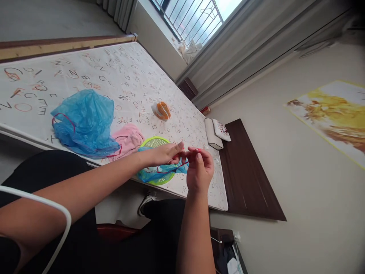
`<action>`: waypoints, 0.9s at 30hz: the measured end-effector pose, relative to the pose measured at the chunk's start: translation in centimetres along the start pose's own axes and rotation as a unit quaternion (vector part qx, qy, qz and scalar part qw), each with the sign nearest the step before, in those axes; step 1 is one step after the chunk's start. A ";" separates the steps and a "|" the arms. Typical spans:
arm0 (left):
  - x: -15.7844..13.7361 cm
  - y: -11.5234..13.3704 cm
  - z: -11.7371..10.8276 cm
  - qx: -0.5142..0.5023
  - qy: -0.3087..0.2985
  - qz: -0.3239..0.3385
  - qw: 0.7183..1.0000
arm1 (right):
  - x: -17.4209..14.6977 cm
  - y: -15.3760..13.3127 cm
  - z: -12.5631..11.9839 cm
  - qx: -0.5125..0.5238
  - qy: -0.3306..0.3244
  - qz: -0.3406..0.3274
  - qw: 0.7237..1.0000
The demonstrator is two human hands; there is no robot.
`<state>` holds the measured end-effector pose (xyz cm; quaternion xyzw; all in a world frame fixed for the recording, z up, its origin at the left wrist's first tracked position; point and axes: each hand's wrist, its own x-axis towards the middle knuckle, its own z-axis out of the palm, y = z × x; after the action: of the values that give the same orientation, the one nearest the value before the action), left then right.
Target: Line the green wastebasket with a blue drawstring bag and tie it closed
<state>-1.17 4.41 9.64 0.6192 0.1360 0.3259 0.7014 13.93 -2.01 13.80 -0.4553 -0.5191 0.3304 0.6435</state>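
My left hand (pixel 167 155) reaches in from the left, its fingers curled and closed on a thin red drawstring. Close beside it, my right hand (pixel 201 169) pinches the red drawstring (pixel 180 166) between thumb and fingers; small red bits show at the fingertips of both hands. The string belongs to a blue plastic bag (pixel 154 175) that lies below the hands, over a green mesh basket (pixel 157 142). My left forearm and hand hide part of the basket and bag.
A larger crumpled blue plastic bag (pixel 88 121) with red drawstring lies on the letter-print mattress (pixel 114 72). Next to it is a pink cloth (pixel 129 136). Farther back sits an orange-and-white item (pixel 162 110). Pillows (pixel 214 134) rest near the dark headboard (pixel 248 171). A white cable (pixel 64 211) crosses my left arm.
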 end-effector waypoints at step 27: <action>-1.4 -1.9 -0.4 0.062 -0.086 -0.050 0.993 | 1.6 0.9 -1.5 0.016 0.228 0.114 0.967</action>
<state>-1.93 3.80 7.40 0.6794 0.1256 0.2273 0.6863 15.79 -0.62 13.46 -0.5648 -0.2982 0.2976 0.7096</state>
